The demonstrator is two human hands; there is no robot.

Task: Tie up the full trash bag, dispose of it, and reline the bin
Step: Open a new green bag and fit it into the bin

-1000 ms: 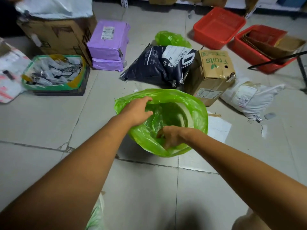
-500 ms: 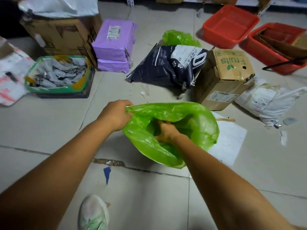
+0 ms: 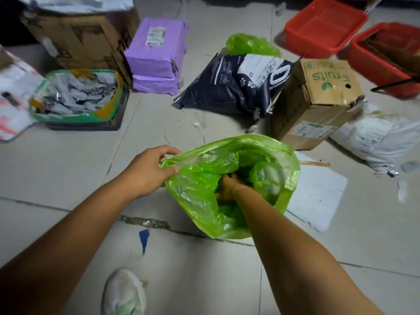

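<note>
A person stands over a tiled floor [image 3: 68,173] strewn with parcels, both bare arms reaching forward. At nine o'clock sits a green-rimmed tray [image 3: 77,120] heaped with grey packets, and behind it at eleven o'clock a large brown carton [image 3: 77,39]. Beside that, two purple parcels [image 3: 156,57] are stacked one on the other. The left hand [image 3: 147,171] is closed on the left rim of a green trash bag [image 3: 195,201], thumb pinching the plastic against curled fingers. The bag stands open-mouthed in the centre of the scene. At six o'clock a white shoe [image 3: 123,294] shows on the floor. The right hand [image 3: 228,186] is plunged inside the bag; whether it is open or closed cannot be told, since its fingers are hidden by plastic. At twelve o'clock lies a dark sack [image 3: 227,87], a second green bag [image 3: 251,45] behind it. At one o'clock a cardboard box marked "Fruits" [image 3: 322,96] rests; at two o'clock are two red bins [image 3: 322,23]. A white sack [image 3: 375,137] lies at three o'clock.
</note>
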